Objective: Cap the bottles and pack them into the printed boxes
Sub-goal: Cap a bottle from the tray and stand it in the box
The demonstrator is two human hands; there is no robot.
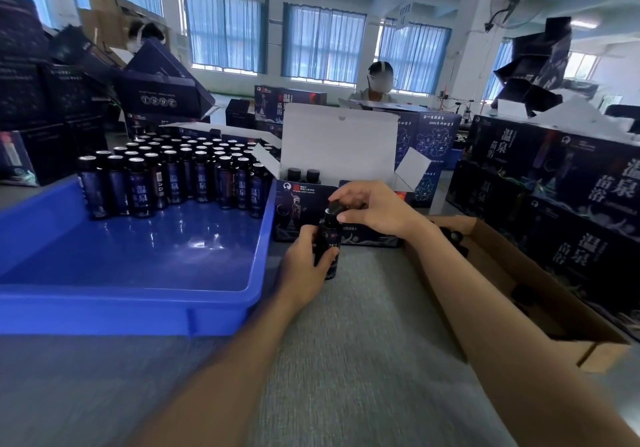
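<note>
Fingers (347, 218) pinch cap (335, 208); left hand (304, 260) grips bottle (329, 242)

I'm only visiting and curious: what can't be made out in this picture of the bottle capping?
Head view:
Whether the black cap is fully on the bottle: the right hand covers it, and it is blurred.
How many bottles stand in the open printed box: its front wall hides all but two capped tops.
What the dark pieces in the cardboard box are: blurred, partly behind the right forearm.
</note>
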